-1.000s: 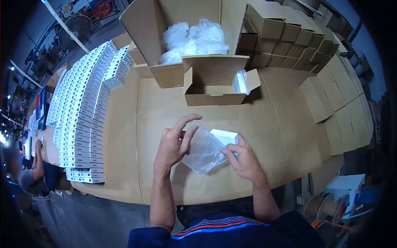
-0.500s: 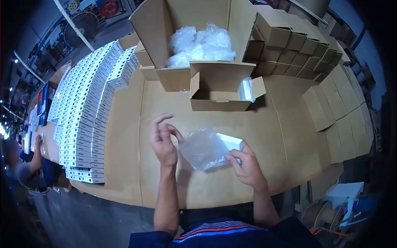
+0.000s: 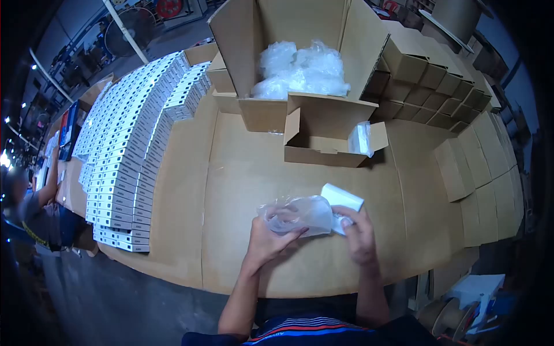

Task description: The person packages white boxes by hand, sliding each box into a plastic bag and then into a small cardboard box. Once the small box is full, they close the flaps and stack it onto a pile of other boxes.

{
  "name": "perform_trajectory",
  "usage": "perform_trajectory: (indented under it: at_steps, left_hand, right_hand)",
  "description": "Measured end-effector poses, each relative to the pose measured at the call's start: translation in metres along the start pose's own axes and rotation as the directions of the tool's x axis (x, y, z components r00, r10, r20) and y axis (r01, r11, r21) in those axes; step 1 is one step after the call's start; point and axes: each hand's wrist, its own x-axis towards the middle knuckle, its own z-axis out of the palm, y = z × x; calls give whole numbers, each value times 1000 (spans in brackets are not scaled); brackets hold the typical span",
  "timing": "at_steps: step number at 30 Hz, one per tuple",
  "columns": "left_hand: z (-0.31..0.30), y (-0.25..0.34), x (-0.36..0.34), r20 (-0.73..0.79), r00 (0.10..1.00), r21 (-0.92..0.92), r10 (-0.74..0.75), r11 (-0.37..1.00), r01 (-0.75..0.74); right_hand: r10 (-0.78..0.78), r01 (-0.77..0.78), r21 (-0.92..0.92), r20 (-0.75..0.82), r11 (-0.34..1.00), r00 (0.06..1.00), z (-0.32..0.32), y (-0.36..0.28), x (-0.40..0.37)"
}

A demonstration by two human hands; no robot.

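Over the middle of the cardboard-covered table, my left hand [image 3: 270, 242] grips a clear plastic bag [image 3: 303, 214], its fingers partly behind and inside the film. My right hand [image 3: 359, 235] holds a small white box [image 3: 341, 199], fingers wrapped over its near side. The box's left end lies right at the bag's right edge and overlaps it in this view. Beyond both hands stands an open brown carton [image 3: 323, 154], with a plastic-wrapped white box [image 3: 360, 139] upright at its right end.
Behind the carton, a large open cardboard box [image 3: 234, 43] holds a heap of clear plastic bags [image 3: 300, 72]. Stacked white boxes [image 3: 130, 150] line the left side. Closed brown cartons [image 3: 430, 72] are piled at right. A person [image 3: 43, 199] sits at far left.
My left hand has gone from raised and spread beside the bag to gripping it. The bag is now opened out, and the white box shows more, tilted to its right.
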Motion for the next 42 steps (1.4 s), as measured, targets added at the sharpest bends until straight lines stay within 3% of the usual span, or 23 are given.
perform_trajectory:
  at_steps: [1,2,5,8,12,16,23,27,32,34,37,39,41,42]
  left_hand:
    - [0,-4,-1,21,998,47,53,997,-54]
    - [0,-3,-3,29,999,55,-16,998,14]
    - [5,-1,-3,36,999,50,12,999,-14]
    - [7,1,-4,87,996,80,-13,997,6]
    - [5,6,-4,88,994,84,-60,995,53]
    - [5,10,-4,78,995,40,-57,998,54]
    - [2,6,-7,115,990,56,-86,995,80]
    - [8,2,-8,114,991,-14,-64,998,66]
    - [7,2,-12,104,988,-3,-113,994,114]
    - [7,0,-13,101,988,-11,-113,993,115]
    - [9,-1,-13,112,983,-86,-145,984,155]
    - [12,-8,-15,98,983,-318,-156,931,179]
    - [15,-19,-18,86,981,-534,-176,823,194]
    - [12,-23,-18,114,971,-502,-209,831,237]
  right_hand:
    - [52,-56,-52,-81,997,995,-7,-8,5]
    - [-1,-5,-45,-134,999,991,-16,1,11]
    - [-159,278,334,-340,901,927,-6,-29,45]
    - [-274,338,296,-236,894,932,-4,-39,60]
    - [-319,335,347,-104,876,942,15,-56,64]
    - [-274,240,413,23,878,961,24,-57,66]
    - [-215,176,365,69,914,974,7,-36,71]
    - [-171,123,249,178,961,969,4,-35,75]
    - [-167,142,329,48,933,985,11,-37,77]
    - [-155,131,180,122,975,980,11,-35,79]
    - [-196,197,6,155,980,968,18,-41,82]
    - [-183,191,-87,96,978,978,26,-40,83]
    - [-49,58,-59,147,997,988,25,-40,86]
    - [22,-14,-48,175,999,984,24,-39,86]
